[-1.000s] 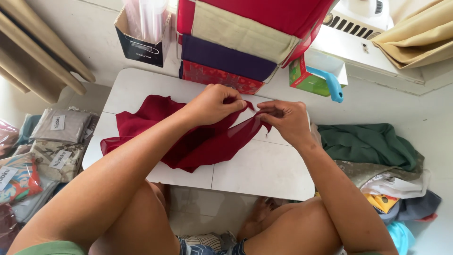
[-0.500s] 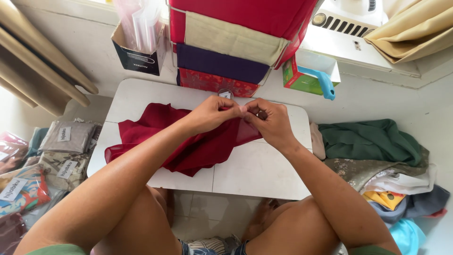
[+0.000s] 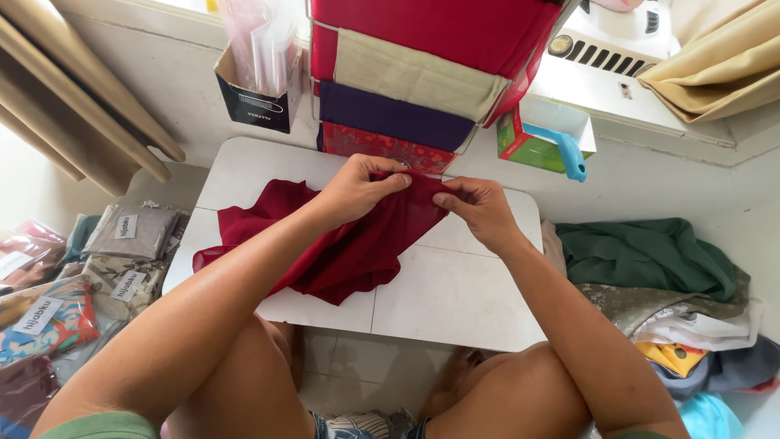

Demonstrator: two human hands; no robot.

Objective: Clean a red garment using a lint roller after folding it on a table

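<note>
A thin dark red cloth (image 3: 341, 248) lies crumpled across a small white table (image 3: 455, 301). My left hand (image 3: 357, 189) pinches the cloth's upper edge near the table's far side. Just to its right, my right hand (image 3: 479, 207) pinches the same edge, and a short stretch of fabric runs between the two hands. Most of the cloth trails down and to the left under my left forearm.
A stack of folded fabrics (image 3: 414, 73) in red, beige and purple stands behind the table. A black box (image 3: 258, 102) with clear bags is at the back left. A green box with a blue handle (image 3: 569, 150) sits right. Packaged cloths (image 3: 89, 268) lie left, loose clothes (image 3: 650, 260) right.
My hands met at the cloth's top edge and have now drawn a little apart along it. The cloth has bunched closer to the table's far edge.
</note>
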